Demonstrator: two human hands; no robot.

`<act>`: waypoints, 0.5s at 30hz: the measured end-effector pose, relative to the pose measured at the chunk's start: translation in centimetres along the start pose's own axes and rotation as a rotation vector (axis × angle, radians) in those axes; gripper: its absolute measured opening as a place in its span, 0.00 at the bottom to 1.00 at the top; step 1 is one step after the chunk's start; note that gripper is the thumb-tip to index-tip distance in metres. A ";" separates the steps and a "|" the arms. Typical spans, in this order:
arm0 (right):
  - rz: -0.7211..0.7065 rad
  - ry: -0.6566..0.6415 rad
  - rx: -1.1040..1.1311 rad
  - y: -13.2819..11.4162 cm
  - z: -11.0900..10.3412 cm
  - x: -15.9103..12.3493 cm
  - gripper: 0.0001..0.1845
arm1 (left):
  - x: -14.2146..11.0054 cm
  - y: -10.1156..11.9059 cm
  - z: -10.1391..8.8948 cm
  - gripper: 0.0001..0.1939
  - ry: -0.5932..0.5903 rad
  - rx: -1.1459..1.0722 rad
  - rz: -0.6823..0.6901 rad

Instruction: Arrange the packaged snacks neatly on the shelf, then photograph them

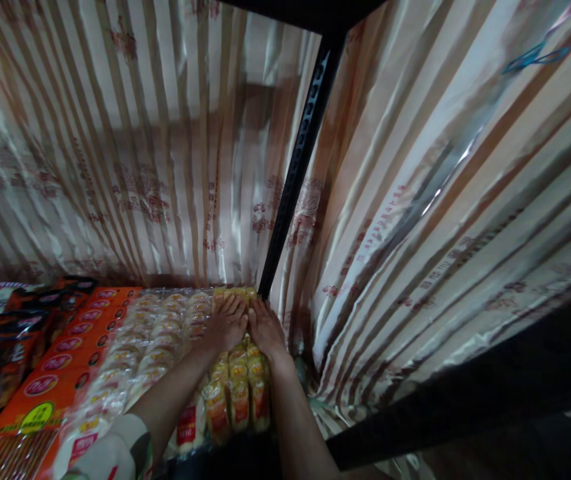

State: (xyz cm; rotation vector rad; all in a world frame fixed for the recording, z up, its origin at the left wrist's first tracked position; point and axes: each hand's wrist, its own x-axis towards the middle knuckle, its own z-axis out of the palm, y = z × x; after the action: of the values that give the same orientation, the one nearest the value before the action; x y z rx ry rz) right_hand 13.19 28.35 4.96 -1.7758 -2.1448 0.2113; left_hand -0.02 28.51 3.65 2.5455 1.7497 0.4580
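The row of yellow plastic-wrapped snack packets [238, 393] lies on the shelf with its long axis running from the shelf's near edge back to the striped curtain [165, 167]. Both hands press flat, fingers spread, on its far end: left hand [226, 323] and right hand [265, 328] touching side by side, grasping nothing. Pale wrapped packets [155, 340] lie to the left, a black perforated shelf post [295, 167] just behind.
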 end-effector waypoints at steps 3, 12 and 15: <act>-0.013 0.004 0.004 0.3 0.6 0.1 0.28 | -0.1 -0.3 0.7 0.25 -0.022 0.008 0.030; -0.041 0.045 0.034 0.1 0.8 0.9 0.28 | 0.6 0.4 0.3 0.26 -0.060 0.027 0.072; -0.043 0.039 0.044 0.0 0.6 1.0 0.29 | 0.9 0.8 0.6 0.25 -0.085 0.025 0.081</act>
State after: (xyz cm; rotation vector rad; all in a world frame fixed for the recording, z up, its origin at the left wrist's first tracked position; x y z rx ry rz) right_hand 12.83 29.36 4.53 -1.6944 -2.1322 0.2092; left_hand 1.19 29.16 3.46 2.6193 1.6397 0.3266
